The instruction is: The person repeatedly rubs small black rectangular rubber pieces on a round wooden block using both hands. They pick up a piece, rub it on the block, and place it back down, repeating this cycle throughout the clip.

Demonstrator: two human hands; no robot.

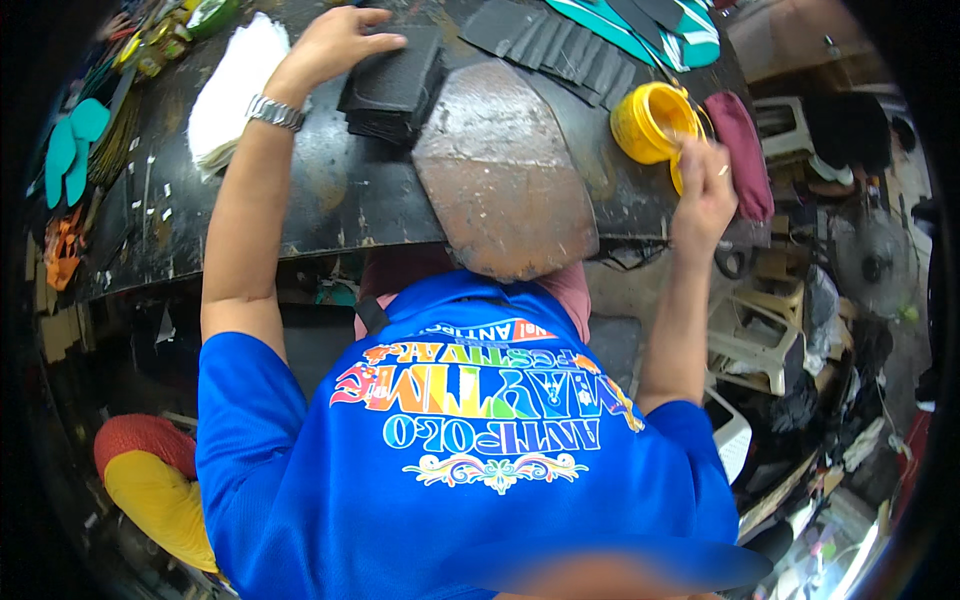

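My left hand (340, 45) reaches over the far left of the table, its fingers stretched out beside a stack of black, flat sheet pieces (393, 88). At the right, my right hand (704, 190) is closed beside a small yellow pot (632, 128). What its fingers hold is hidden and blurred. The pot's mouth and handle are on the side toward that hand. Between my arms a worn brown board (505, 180) lies over the table's near edge and above my lap, with nothing on it.
Overlapping black pieces (550, 48) lie in a row beyond the board. Teal sole-shaped pieces (690, 45) are at the far right, others (75, 140) at the left. A white stack (238, 95) stands near my left forearm. A maroon cloth roll (740, 155) borders the pot.
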